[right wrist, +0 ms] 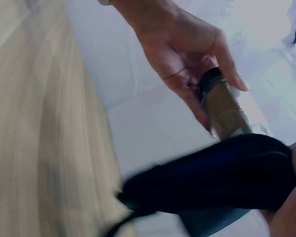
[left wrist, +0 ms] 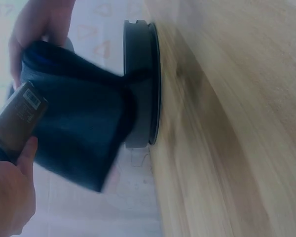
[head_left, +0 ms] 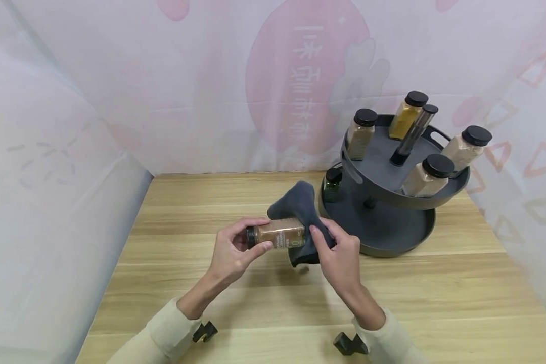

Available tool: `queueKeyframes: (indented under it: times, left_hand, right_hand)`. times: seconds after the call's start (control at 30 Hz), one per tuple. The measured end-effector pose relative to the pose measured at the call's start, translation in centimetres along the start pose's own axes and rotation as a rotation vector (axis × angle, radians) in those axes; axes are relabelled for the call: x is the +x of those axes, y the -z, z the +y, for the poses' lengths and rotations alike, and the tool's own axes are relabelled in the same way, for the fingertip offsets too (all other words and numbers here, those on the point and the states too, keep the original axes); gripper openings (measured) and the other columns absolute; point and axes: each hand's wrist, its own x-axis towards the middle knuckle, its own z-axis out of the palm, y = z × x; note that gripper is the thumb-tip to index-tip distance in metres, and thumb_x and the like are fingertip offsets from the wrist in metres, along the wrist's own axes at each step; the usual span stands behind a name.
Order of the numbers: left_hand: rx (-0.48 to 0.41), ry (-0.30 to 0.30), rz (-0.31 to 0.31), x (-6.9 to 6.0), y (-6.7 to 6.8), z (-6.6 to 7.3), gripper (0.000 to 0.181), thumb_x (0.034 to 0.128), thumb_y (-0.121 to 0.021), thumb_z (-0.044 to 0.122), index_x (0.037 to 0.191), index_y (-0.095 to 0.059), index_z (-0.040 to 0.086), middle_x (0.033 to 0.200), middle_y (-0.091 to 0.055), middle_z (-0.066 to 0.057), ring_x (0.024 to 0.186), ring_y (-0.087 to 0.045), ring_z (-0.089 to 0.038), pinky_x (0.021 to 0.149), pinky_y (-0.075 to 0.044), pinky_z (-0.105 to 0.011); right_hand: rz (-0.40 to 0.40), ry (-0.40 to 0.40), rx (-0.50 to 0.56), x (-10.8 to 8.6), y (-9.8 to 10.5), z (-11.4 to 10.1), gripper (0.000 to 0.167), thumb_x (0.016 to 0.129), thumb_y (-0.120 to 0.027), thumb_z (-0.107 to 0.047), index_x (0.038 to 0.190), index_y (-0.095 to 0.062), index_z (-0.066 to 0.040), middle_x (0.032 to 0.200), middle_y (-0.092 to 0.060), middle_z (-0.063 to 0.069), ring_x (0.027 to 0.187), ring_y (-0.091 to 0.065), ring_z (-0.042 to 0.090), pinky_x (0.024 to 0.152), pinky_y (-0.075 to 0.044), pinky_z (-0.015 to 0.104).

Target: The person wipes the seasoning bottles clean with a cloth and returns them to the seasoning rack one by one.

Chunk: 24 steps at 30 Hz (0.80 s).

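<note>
A spice jar [head_left: 279,233] with brown powder and a black lid lies sideways above the table, its lid pointing left. My left hand [head_left: 232,250] grips it near the lid, thumb on the front and fingers behind. In my right hand [head_left: 341,255] a dark grey cloth [head_left: 300,202] is pinched between thumb and fingers, against the jar's base end. The left wrist view shows the cloth [left wrist: 79,113] hanging beside the jar [left wrist: 20,116], which has a barcode label. From the right wrist, the cloth [right wrist: 212,173] hides the jar's lower end.
A two-tier dark grey turntable rack [head_left: 377,245] stands at the right. Its upper tier carries several spice jars, among them a yellow one [head_left: 405,119]; a green jar [head_left: 332,186] sits on the lower tier. Printed cloth walls [head_left: 200,101] enclose the wooden table [head_left: 186,202].
</note>
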Motion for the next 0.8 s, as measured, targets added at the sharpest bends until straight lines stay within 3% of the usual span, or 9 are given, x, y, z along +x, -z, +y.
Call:
queueKeyframes:
  times: [0.1, 0.27, 0.33, 0.57, 0.8]
  left_hand:
    - [0.018, 0.010, 0.007, -0.1, 0.2, -0.2, 0.040, 0.0858, -0.081, -0.006, 0.125, -0.072, 0.001, 0.115, -0.073, -0.022, 0.078, -0.069, -0.018, 0.062, -0.059, -0.028]
    - [0.026, 0.029, 0.028, -0.2, 0.7, -0.3, 0.040, 0.0862, -0.081, -0.005, 0.125, -0.072, 0.000, 0.117, -0.072, -0.022, 0.082, -0.072, -0.020, 0.066, -0.062, -0.030]
    - [0.023, 0.029, 0.031, -0.2, 0.8, -0.2, 0.040, 0.0861, -0.081, -0.006, 0.125, -0.072, 0.000, 0.117, -0.072, -0.022, 0.084, -0.072, -0.020, 0.067, -0.062, -0.030]
    - [0.019, 0.003, 0.002, -0.5, 0.9, 0.3, 0.042, 0.0854, -0.081, -0.008, 0.125, -0.072, 0.000, 0.116, -0.071, -0.023, 0.080, -0.069, -0.019, 0.064, -0.060, -0.027]
    - [0.068, 0.002, -0.014, -0.8, 1.4, 0.6, 0.041, 0.0855, -0.082, -0.006, 0.124, -0.073, 0.002, 0.121, -0.071, -0.020, 0.081, -0.067, -0.018, 0.063, -0.058, -0.025]
  right_hand:
    - [-0.036, -0.044, -0.012, 0.0, 0.1, -0.1, 0.015, 0.099, -0.074, -0.005, 0.112, -0.080, -0.003, 0.068, -0.066, 0.001, 0.050, -0.050, 0.005, 0.048, -0.041, 0.018]
    - [0.027, 0.087, 0.068, -0.3, 0.0, -0.4, 0.019, 0.095, -0.073, 0.006, 0.113, -0.079, 0.001, 0.092, -0.079, 0.014, 0.067, -0.068, 0.010, 0.062, -0.054, 0.016]
    - [0.034, 0.087, 0.092, -0.4, -0.3, -0.2, 0.020, 0.095, -0.072, 0.006, 0.113, -0.079, 0.001, 0.092, -0.079, 0.014, 0.069, -0.069, 0.011, 0.062, -0.054, 0.016]
    - [-0.064, -0.100, 0.046, 0.0, -1.0, 1.0, 0.011, 0.099, -0.073, -0.007, 0.108, -0.080, -0.002, 0.072, -0.069, 0.004, 0.056, -0.053, 0.008, 0.051, -0.042, 0.019]
    - [-0.272, -0.203, -0.018, 1.9, -0.5, 1.5, 0.017, 0.100, -0.074, -0.012, 0.113, -0.080, -0.001, 0.083, -0.077, 0.008, 0.064, -0.062, 0.011, 0.058, -0.049, 0.023]
